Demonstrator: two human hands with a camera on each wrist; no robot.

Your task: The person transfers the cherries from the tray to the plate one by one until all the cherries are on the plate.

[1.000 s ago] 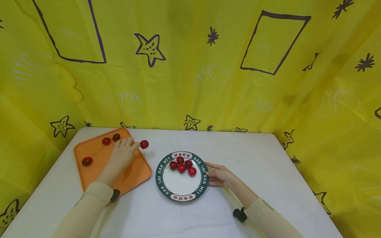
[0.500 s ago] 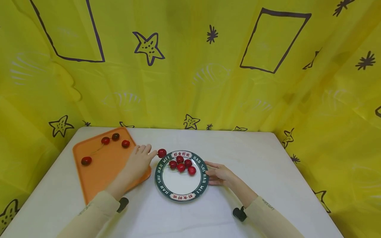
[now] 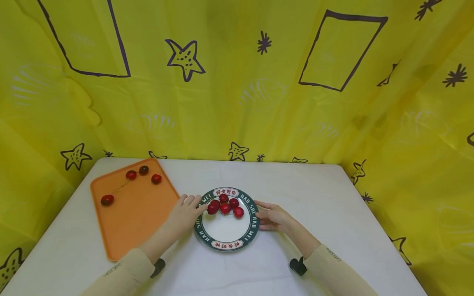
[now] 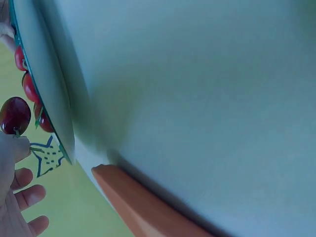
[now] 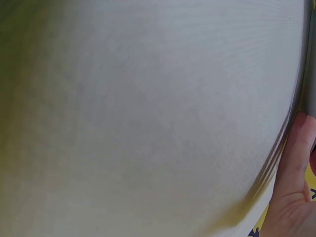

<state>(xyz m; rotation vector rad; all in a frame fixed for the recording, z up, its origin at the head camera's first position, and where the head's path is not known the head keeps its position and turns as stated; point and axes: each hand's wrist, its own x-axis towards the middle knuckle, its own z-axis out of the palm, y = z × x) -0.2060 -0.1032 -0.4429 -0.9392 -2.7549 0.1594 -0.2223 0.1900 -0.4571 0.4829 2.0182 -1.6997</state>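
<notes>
At lower centre, the left hand pinches a cherry by its stem, fruit rightward over the plate; the right hand apparently pinches the plate's right rim.

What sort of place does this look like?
Probably a makeshift tabletop work area: a white table, a patterned yellow curtain behind it, and a plate of cherries.
</notes>
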